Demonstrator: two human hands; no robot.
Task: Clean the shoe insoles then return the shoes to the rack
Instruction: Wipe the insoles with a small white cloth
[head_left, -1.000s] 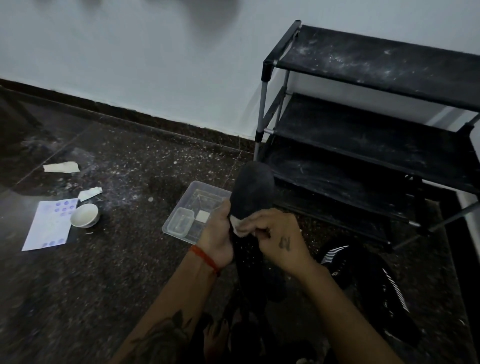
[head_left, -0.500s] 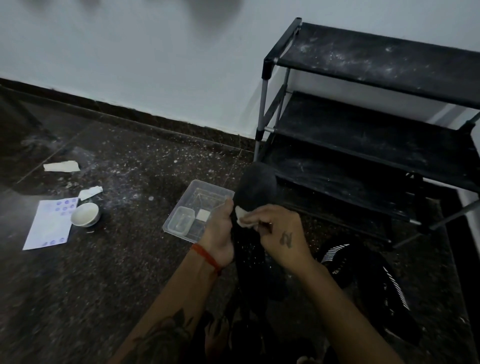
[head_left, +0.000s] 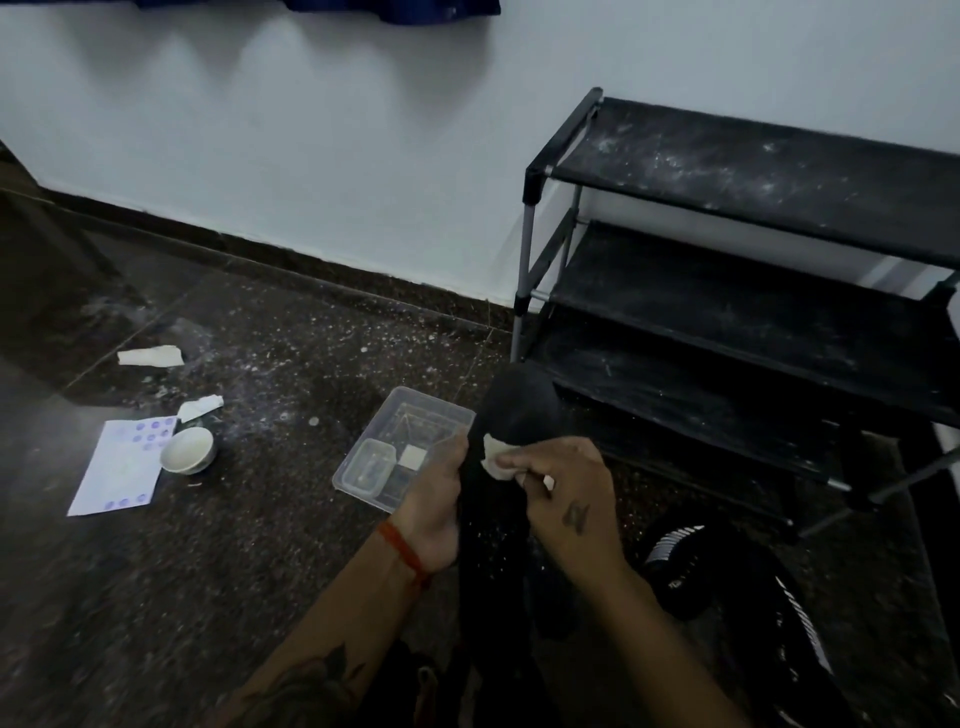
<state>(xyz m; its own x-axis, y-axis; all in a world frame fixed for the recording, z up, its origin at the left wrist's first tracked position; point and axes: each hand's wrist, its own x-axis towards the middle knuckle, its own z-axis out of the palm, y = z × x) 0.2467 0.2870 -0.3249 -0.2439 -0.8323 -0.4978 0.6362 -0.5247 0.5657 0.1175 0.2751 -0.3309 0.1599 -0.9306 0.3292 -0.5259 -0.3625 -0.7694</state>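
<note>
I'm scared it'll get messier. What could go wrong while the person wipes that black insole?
Loosened white specks might fall from the insole onto the black shoe lying below on the floor. The small wipe in the right hand may just smear powder once dirty. The rack shelves look dusty too, so cleaned shoes could pick it up again.

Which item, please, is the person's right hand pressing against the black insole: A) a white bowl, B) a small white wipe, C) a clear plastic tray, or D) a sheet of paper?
B: the right hand pinches a small white wipe against the insole steadied by the left hand.
</note>
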